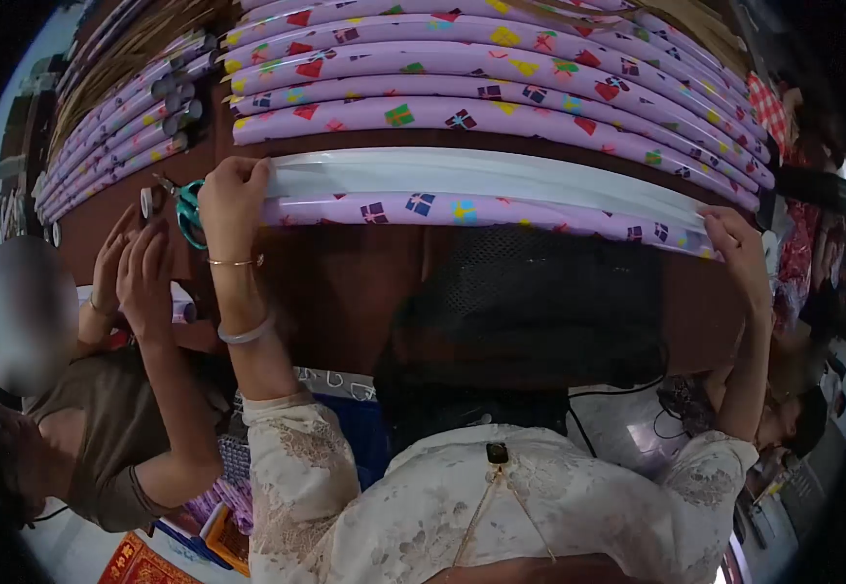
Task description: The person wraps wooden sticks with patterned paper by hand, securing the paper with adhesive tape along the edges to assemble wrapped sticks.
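Note:
A long roll of lilac wrapping paper, printed with colored gift boxes, lies crosswise before me. Its white inner side shows along the far edge, partly unrolled. At the left end, my left hand is closed on the paper with thumb and fingers pinched together. My right hand pinches the right end in the same way. Teal-handled scissors lie beside my left hand, blades pointing away to the left. Next to them is a small tape roll.
Several finished rolls lie in rows beyond the paper, with more rolls at the far left. A co-worker's hands are raised close to my left forearm. A dark mesh chair back stands between me and the brown table.

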{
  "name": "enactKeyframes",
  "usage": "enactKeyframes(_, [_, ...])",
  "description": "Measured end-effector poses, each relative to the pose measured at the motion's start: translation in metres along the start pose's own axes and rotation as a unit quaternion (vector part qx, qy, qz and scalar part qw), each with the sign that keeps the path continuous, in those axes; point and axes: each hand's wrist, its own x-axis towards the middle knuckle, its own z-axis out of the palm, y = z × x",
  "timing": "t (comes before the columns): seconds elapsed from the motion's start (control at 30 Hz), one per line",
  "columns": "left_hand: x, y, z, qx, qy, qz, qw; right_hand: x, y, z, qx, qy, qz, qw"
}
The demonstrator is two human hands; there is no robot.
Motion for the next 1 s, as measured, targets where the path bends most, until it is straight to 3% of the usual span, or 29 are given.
enactKeyframes(0.13, [0.002,-0.001,-0.001,0.010,-0.004,-0.008,1.000,0.000,0.017,-0.002,-0.047,0.002,-0.009,0.999])
enactKeyframes(0.43, [0.001,0.003,-0.002,-0.004,-0.009,-0.012,1.000,0.004,0.009,0.024,-0.166,0.139,-0.025,0.976])
enactKeyframes(0.53, [0.000,0.000,-0.001,-0.050,-0.014,-0.015,0.999,0.005,-0.001,0.030,-0.224,0.170,0.040,0.959])
enactKeyframes(1.0, [0.003,-0.008,0.001,-0.062,-0.023,-0.016,0.998,0.004,-0.027,0.048,-0.327,0.218,0.083,0.916])
